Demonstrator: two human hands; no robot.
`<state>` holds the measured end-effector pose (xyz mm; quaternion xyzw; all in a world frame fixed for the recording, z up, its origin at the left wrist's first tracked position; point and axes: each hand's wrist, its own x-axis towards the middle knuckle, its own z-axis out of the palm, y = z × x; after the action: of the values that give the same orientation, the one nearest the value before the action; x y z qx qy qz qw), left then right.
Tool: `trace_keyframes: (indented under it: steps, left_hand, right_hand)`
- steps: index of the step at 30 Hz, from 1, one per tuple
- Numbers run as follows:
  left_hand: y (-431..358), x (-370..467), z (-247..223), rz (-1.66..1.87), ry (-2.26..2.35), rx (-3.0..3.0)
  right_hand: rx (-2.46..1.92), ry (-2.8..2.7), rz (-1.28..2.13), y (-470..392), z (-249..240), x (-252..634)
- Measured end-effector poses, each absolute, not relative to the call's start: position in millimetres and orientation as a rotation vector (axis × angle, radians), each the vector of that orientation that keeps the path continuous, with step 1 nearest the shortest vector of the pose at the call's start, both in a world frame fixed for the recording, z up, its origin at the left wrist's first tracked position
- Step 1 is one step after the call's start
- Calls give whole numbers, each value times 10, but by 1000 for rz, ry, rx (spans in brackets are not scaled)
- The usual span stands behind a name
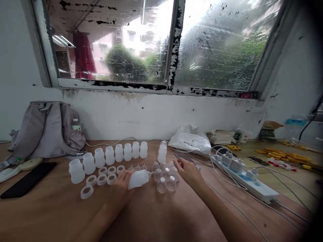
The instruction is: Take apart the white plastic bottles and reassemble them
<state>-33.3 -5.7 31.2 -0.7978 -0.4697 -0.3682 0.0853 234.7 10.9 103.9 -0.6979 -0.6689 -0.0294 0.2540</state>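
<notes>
My left hand (121,187) is wrapped round a frosted white bottle (138,179) lying on its side in the air, its clear nipple end pointing right. My right hand (188,170) hovers by the right edge of the clear domed caps (161,185), its fingers curled; whether they hold anything is too small to tell. Open white bottles (110,155) stand in a curved row at the back left. White rings (101,179) lie in front of them, and clear nipples (137,167) stand beside the rings. A capped bottle (162,153) stands behind the caps.
A grey backpack (47,129) and a black phone (27,179) are at the left. Behind my right hand lie another phone (185,158) and a plastic bag (190,139). A power strip (252,183) with loose cables and yellow items (280,154) occupy the right.
</notes>
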Motion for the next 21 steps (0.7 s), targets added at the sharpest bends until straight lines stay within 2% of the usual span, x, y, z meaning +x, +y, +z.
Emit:
trace_keyframes:
  steps: [11,17,21]
  left_hand:
    - [-126,-244,295,-1159,-1375,-2388]
    - [-117,-237,283,-1131,-1399,-2404]
    - [-134,-222,295,-1134,-1401,-2429]
  right_hand:
    - [-2135,-2006,-11,69,720,2655]
    - [-2032,-2013,18,108,568,2646]
    - [-1856,-1895,23,79,680,2549]
